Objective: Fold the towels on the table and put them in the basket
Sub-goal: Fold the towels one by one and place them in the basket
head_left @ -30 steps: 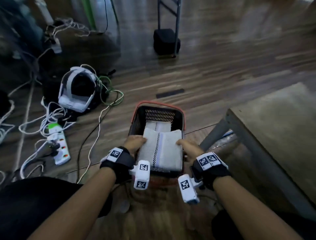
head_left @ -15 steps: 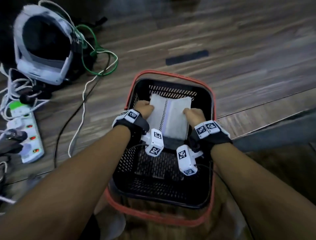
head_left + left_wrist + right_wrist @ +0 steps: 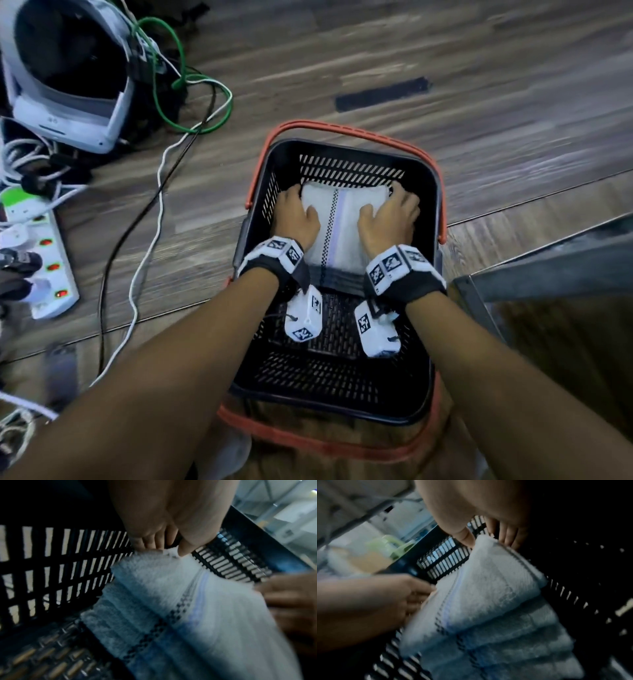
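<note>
Nearest, the forearms cut off the basket's (image 3: 424, 192) near rim, and the wrist views are dim and blurred. Inside, toward 12 o'clock, the left hand (image 3: 296, 219) at 9 o'clock and the right hand (image 3: 390, 219) at 3 o'clock each have their grip closed on a side of the folded white towel (image 3: 342, 222), fingertips hidden under its edges. The towel has a checked stripe, tops a stack, and touches the far wall.
</note>
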A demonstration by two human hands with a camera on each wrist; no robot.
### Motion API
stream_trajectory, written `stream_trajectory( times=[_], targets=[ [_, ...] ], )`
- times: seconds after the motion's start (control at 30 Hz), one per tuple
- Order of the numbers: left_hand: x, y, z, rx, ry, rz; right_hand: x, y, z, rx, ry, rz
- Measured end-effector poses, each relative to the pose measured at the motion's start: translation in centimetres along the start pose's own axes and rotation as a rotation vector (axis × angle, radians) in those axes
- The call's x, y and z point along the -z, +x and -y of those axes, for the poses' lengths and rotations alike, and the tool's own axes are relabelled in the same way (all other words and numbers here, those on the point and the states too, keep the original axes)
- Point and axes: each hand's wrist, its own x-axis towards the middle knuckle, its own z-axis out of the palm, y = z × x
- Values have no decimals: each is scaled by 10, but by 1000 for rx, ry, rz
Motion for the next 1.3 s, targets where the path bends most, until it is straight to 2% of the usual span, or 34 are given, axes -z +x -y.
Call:
stream_trajectory(
  times=[0.07, 0.1, 0.17, 0.27, 0.4, 0.5, 0.6, 0.7, 0.77, 0.87, 0.97, 1.07, 1.3],
  targets=[
    [-9, -3, 5, -191, 156, -54, -8, -8, 0, 236, -247, -102],
    [-14, -3, 8, -253, 239, -39, -14, -11, -3, 302, -338, -98],
    [-23, -2, 16, -314, 351, 46, -27, -13, -14, 328, -440, -25],
    [-34, 0, 28, -321, 431, 80, -48, -15, -32, 291, -449, 41],
    [-46, 1, 36, -320, 452, 45, -66, -10, -45, 325, -421, -32],
    [-46, 0, 34, -308, 478, 51, -68, -9, -45, 324, -434, -31],
    [-39, -3, 27, -286, 522, 124, -57, -12, -40, 318, -463, 42],
    [-20, -12, 18, -207, 572, 297, -35, -20, -31, 268, -531, 217],
    [-1, -26, 5, -124, 639, 422, -11, -32, -19, 202, -603, 363],
    [34, -55, -27, -67, 775, 562, 39, -62, 4, 217, -728, 518],
    [69, -89, -62, -107, 854, 647, 100, -100, 19, 254, -718, 555],
    [114, -128, -110, -193, 836, 581, 167, -127, 34, 281, -704, 508],
    [207, -236, -263, -520, 772, 271, 363, -183, 74, 268, -570, 262]
  ],
)
